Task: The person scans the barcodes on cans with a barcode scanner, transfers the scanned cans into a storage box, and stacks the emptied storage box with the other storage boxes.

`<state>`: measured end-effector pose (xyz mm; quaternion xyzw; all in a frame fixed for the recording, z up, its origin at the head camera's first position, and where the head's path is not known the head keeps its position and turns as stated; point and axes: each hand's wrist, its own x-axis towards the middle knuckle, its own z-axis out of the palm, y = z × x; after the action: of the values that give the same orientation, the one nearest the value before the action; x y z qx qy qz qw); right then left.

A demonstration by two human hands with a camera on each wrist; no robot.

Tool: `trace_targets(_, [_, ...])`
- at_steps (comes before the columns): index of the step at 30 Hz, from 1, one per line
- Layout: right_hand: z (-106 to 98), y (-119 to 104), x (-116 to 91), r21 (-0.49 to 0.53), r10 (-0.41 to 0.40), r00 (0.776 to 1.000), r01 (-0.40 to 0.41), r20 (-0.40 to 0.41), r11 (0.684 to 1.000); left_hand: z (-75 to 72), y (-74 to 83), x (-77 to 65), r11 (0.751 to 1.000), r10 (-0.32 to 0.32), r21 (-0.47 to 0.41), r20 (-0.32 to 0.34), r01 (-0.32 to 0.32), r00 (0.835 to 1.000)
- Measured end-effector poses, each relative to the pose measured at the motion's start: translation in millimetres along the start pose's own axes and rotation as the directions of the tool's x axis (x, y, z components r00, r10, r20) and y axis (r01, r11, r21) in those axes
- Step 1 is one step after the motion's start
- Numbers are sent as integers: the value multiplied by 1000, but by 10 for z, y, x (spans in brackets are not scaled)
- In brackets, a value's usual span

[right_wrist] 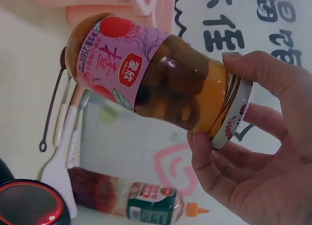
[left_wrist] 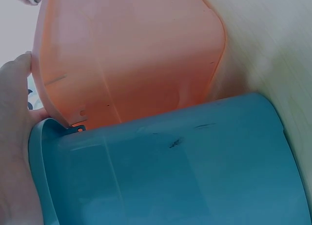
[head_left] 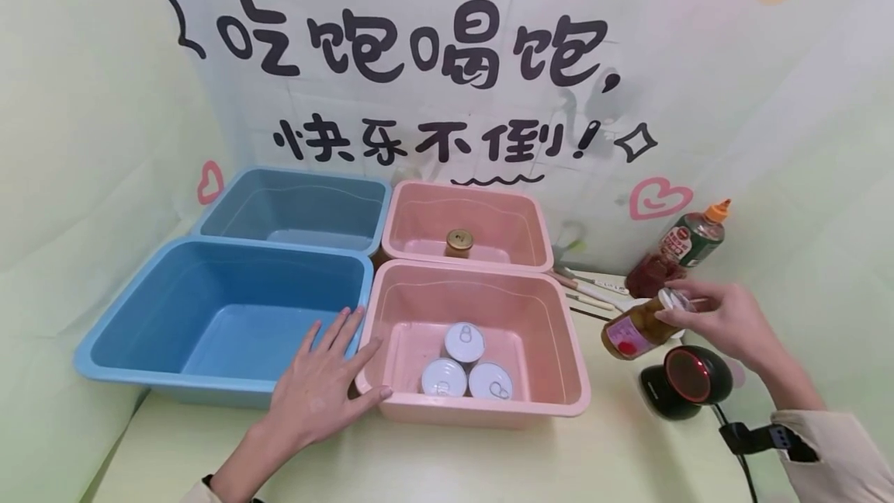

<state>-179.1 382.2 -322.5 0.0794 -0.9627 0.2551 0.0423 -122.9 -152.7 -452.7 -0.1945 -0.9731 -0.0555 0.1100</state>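
1. Pink-labelled glass jar point(head_left: 632, 330), tilted, is right of the near pink plastic bin point(head_left: 482, 408), base toward it.
2. The nearer right hand point(head_left: 726, 320) pinches its white lid point(right_wrist: 236, 113).
3. The left hand point(head_left: 314, 390), spread wide, rests on that and the near blue plastic bin point(head_left: 209, 382).

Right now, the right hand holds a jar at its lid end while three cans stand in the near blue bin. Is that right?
Not quite: the head view shows the three cans in the near pink bin. The right hand does hold the jar.
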Motion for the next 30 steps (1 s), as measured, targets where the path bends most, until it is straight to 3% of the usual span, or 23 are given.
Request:
trace_targets(5, [56, 196, -102, 20, 130, 991, -130, -1, 991, -5, -1, -3, 1000, 7, 3, -11, -7, 1000])
trace_targets(13, [114, 357, -213, -12, 355, 935, -355, 16, 935, -17, -7, -10, 1000, -3, 7, -5, 3, 1000])
trace_targets(30, [236, 490, -305, -45, 457, 889, -458, -33, 888, -42, 6, -2, 1000, -11, 6, 24, 11, 1000])
